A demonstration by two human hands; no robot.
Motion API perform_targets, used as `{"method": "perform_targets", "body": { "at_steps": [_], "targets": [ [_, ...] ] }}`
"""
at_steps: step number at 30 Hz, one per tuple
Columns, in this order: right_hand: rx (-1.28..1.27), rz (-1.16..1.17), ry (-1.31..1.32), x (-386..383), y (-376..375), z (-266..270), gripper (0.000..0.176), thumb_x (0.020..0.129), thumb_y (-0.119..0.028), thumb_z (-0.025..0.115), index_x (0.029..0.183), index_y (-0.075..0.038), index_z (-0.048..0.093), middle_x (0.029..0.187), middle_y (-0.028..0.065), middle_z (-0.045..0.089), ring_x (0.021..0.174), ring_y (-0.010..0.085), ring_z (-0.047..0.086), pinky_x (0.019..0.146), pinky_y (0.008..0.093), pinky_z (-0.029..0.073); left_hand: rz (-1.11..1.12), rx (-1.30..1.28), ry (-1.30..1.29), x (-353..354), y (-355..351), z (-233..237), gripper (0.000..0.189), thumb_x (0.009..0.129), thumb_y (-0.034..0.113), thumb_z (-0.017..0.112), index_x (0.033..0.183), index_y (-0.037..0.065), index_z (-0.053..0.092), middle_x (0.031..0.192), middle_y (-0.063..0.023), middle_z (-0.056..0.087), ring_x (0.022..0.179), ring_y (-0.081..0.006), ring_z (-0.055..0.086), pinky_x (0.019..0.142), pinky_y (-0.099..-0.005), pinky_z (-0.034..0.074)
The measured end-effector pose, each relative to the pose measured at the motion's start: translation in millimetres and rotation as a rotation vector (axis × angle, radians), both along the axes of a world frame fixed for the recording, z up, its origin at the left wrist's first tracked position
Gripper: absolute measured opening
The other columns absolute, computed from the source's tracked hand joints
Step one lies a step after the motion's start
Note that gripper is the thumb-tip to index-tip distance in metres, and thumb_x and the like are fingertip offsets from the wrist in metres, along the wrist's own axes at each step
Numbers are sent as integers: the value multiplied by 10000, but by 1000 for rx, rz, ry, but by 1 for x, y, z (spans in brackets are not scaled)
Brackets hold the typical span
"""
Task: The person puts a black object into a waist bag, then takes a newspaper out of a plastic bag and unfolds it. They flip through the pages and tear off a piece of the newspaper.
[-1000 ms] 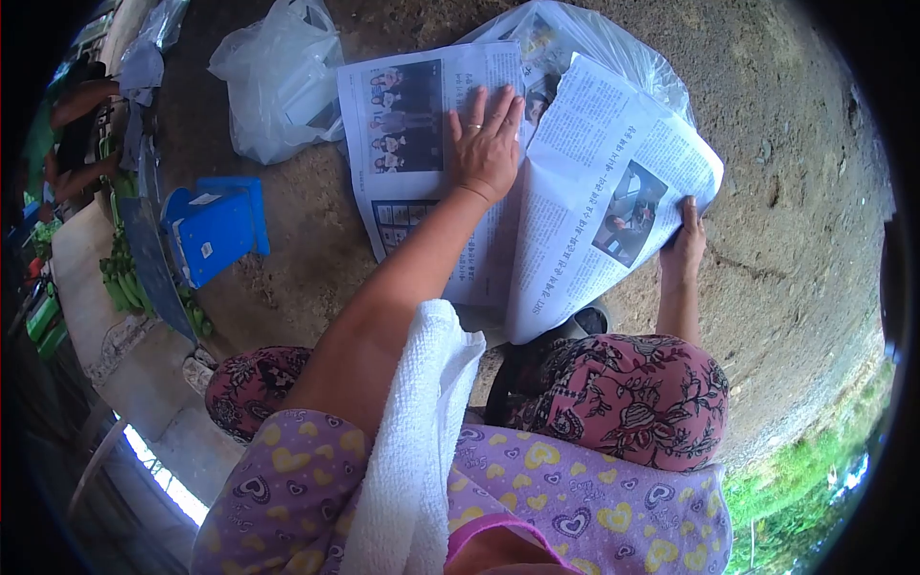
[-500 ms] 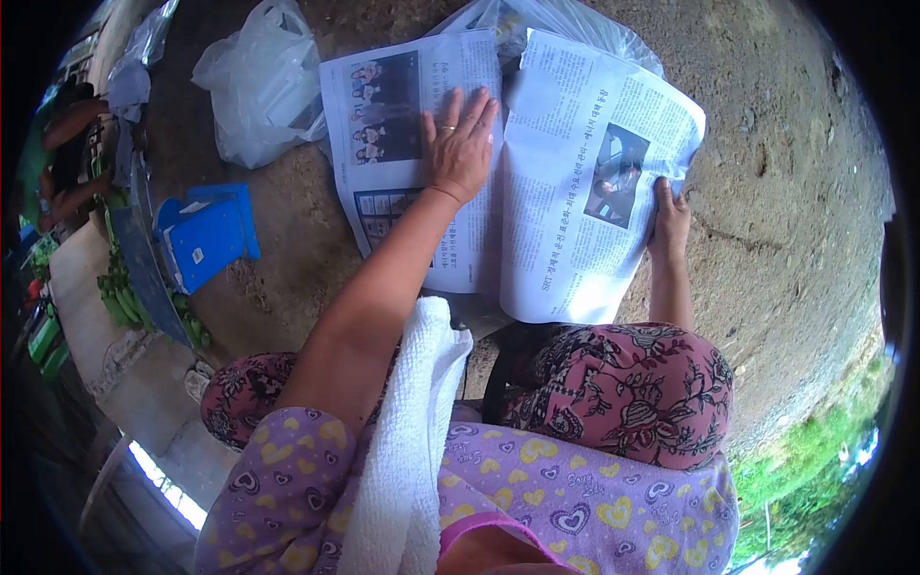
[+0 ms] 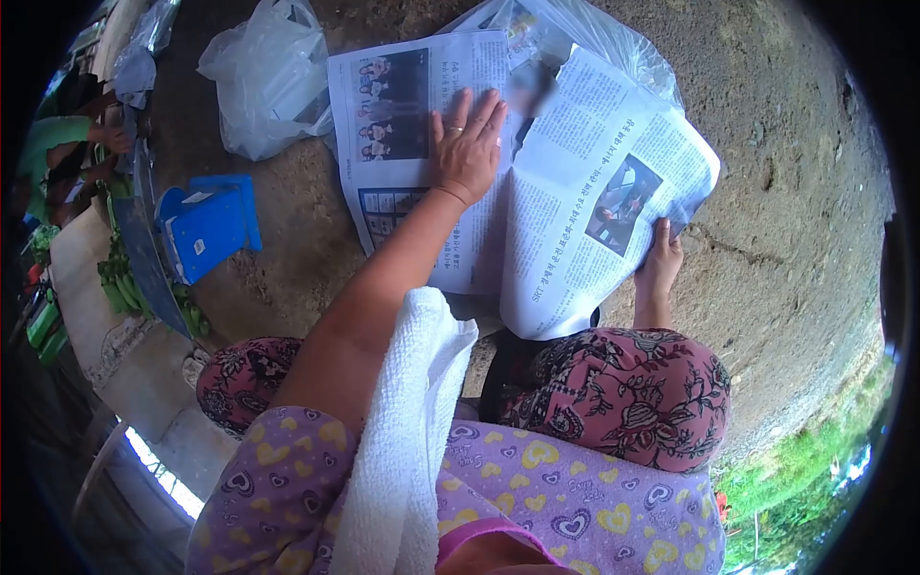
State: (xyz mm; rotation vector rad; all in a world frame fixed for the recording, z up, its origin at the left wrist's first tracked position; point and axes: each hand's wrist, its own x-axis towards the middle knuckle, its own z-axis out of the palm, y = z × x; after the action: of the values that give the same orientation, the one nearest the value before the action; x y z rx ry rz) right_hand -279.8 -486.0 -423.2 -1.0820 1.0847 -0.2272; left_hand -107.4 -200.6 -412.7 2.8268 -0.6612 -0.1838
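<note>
While the left hand point(image 3: 468, 151) lies flat on it, the curled, ragged-edged newspaper point(image 3: 565, 216) is gripped by the right hand point(image 3: 658, 261).

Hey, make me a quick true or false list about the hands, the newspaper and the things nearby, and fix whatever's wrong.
1. The left hand lies spread on the newspaper. True.
2. The right hand is away from the newspaper. False: it holds the edge at the right.
3. The left hand wears a ring. True.
4. The blue object sits on the newspaper. False: it stands apart, to the left.
5. The towel is white. True.
</note>
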Motion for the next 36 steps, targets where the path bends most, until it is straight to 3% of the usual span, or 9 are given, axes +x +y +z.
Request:
{"method": "perform_targets", "body": {
  "at_steps": [6,10,11,12,15,21,25,29,36],
  "targets": [
    [21,-70,42,-27,2,1,245,957,-201,555,1061,17,591,920,78,658,769,132,616,646,263,518,3,-41,-15,0,-1,1,521,896,222,494,1411,227,412,1503,48,321,1417,-265,206,1081,-626,131],
    [155,37,65,-54,-5,22,574,909,-455,569,1189,44,520,1121,166,594,1037,257,581,889,348,500,8,-12,-14,0,-2,0,533,894,227,502,1417,230,400,1510,51,303,1416,-263,203,1092,-617,122],
    [150,154,31,-63,0,23,722,873,-560,551,1248,51,465,1185,197,557,1140,306,523,1000,392,431,14,-14,-23,3,-2,-2,536,893,227,503,1419,231,397,1512,51,298,1416,-264,202,1094,-616,120],
    [274,164,43,-71,0,24,627,888,-423,609,1262,51,441,1171,183,570,1140,276,519,1008,406,410,20,-16,-34,8,-4,-4,539,893,228,505,1420,231,393,1514,52,293,1416,-264,202,1096,-615,117],
    [275,174,116,-68,16,28,390,861,-146,676,1168,41,522,1125,126,603,1062,199,555,935,349,447,49,-5,-68,28,-7,-8,528,905,239,481,1423,219,383,1519,44,282,1418,-280,193,1090,-634,114],
    [93,243,-3,5,-10,12,368,842,-183,707,1126,9,573,1040,86,645,966,171,597,884,302,475,38,-54,-123,29,-5,8,509,908,254,484,1406,184,403,1518,9,285,1415,-292,197,1080,-655,115],
    [181,270,-19,33,-32,9,333,850,-184,710,1095,14,600,1018,87,670,904,144,615,844,281,481,47,-24,-23,-3,3,-1,507,932,252,440,1427,174,370,1533,10,249,1429,-279,154,1091,-639,89],
    [32,287,6,40,-30,3,252,872,-162,680,1034,27,640,947,99,689,824,142,649,732,238,522,65,1,16,-10,2,-3,511,939,265,424,1438,179,356,1538,21,237,1433,-274,145,1099,-621,84],
    [6,211,-27,10,-17,-11,243,882,-149,668,1041,30,633,966,94,683,845,123,626,757,232,506,59,2,-8,-6,0,-3,510,929,269,437,1428,180,374,1534,22,249,1426,-276,165,1094,-624,105]
  ]
}}
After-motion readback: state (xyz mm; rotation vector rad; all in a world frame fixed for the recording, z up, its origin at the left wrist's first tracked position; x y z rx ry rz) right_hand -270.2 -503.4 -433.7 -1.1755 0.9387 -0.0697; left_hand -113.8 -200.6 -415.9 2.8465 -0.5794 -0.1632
